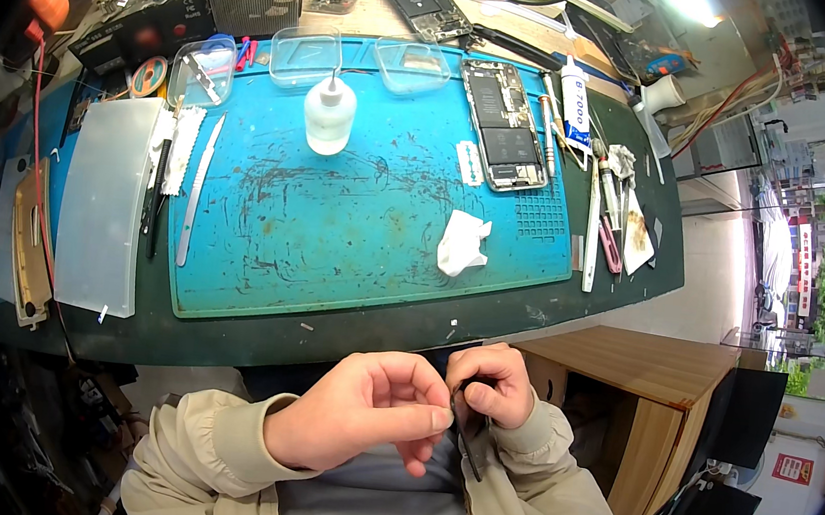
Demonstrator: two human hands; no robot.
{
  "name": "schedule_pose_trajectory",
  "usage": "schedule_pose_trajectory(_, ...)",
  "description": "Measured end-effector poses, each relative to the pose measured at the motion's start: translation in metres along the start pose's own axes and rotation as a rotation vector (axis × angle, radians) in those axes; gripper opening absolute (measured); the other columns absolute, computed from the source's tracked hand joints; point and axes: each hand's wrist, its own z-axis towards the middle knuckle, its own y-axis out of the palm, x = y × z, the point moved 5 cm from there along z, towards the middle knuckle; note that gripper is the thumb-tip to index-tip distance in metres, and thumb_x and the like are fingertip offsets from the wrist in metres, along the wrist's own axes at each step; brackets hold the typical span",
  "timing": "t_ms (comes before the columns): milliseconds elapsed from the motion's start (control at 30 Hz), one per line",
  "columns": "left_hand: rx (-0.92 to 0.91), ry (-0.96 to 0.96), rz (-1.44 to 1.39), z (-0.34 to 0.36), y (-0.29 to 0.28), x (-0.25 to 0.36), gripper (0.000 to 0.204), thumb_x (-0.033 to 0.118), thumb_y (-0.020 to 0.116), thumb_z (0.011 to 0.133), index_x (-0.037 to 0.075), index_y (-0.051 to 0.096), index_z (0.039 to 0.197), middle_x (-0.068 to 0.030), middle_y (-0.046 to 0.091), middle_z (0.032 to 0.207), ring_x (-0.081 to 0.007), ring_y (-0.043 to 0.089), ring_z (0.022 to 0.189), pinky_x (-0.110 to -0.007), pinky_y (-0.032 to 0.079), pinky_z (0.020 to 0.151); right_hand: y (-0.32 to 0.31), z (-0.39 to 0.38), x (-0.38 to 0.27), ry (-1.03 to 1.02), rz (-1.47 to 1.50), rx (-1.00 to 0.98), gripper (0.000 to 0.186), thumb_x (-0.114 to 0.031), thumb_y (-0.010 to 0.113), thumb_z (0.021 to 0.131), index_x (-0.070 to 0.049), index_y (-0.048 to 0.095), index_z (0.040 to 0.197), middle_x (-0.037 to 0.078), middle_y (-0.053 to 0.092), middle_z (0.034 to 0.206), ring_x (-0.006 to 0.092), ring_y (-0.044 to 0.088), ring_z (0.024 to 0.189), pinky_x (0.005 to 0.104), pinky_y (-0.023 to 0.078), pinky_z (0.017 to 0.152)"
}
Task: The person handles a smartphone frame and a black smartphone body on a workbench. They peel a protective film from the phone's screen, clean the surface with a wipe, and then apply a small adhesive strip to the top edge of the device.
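Observation:
Close to my body, below the bench edge, both hands are on a thin black panel [471, 443], seen nearly edge-on, so its kind cannot be told. My right hand [497, 387] is closed around its upper end. Thumb and fingertips of my left hand [366, 409] are pinched together at its left edge; whether something small sits between them is hidden. On the blue mat [333, 249] are a crumpled white tissue [462, 244], a clear squeeze bottle [330, 118] and an opened phone [503, 126] with its inside parts showing.
A scalpel-like tool [200, 190] and a translucent sheet [106, 205] lie at the left. Clear plastic trays [305, 58] stand along the back. A glue tube [576, 109], tweezers and brushes crowd the right side. A wooden cabinet [642, 367] is beside my right arm.

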Motion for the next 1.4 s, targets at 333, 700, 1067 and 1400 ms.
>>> schedule_pose_trajectory(333, 0.232, 0.589, 0.613, -0.010, 0.002, 0.026, 0.013, -0.004, 0.065, 0.090, -0.003, 0.061, 0.102, -0.0118, 0.065, 0.098, -0.0142, 0.066, 0.079, -0.028, 0.058, 0.068, 0.040, -0.003, 0.006, 0.275, 0.901, -0.116, 0.031, -0.027, 0.076, 0.086, -0.006, 0.053, 0.086, -0.002, 0.048, 0.068, 0.0032, 0.041, 0.053, 0.0198, 0.029, 0.048)
schedule_pose_trajectory(700, 0.236, 0.693, 0.537, -0.005, -0.006, 0.039, 0.025, 0.000, 0.063, 0.095, -0.005, 0.060, 0.119, -0.0088, 0.070, 0.104, -0.0127, 0.068, 0.095, -0.028, 0.057, 0.081, 0.089, -0.001, -0.013, 0.424, 1.505, -0.372, 0.036, -0.044, 0.055, 0.098, -0.009, 0.049, 0.092, 0.002, 0.048, 0.073, 0.0081, 0.045, 0.054, 0.0228, 0.034, 0.045)
schedule_pose_trajectory(1067, 0.417, 0.792, 0.705, -0.014, -0.016, 0.064, 0.017, -0.004, 0.062, 0.093, -0.004, 0.066, 0.110, -0.0101, 0.070, 0.097, -0.0130, 0.070, 0.078, -0.025, 0.058, 0.067, 0.063, 0.013, -0.018, 0.316, 0.938, -0.052, 0.107, -0.083, 0.027, 0.087, 0.003, 0.023, 0.150, 0.031, 0.057, 0.123, 0.0363, 0.067, 0.100, 0.0474, 0.056, 0.083)
schedule_pose_trajectory(1400, 0.523, 0.825, 0.849, -0.013, -0.024, 0.071, 0.014, -0.005, 0.062, 0.092, -0.004, 0.068, 0.105, -0.0086, 0.070, 0.088, -0.0138, 0.071, 0.074, -0.024, 0.057, 0.063, 0.062, 0.020, -0.010, 0.287, 0.949, -0.068, 0.101, -0.080, 0.024, 0.091, 0.002, 0.024, 0.151, 0.027, 0.059, 0.121, 0.0313, 0.067, 0.098, 0.0423, 0.056, 0.079)
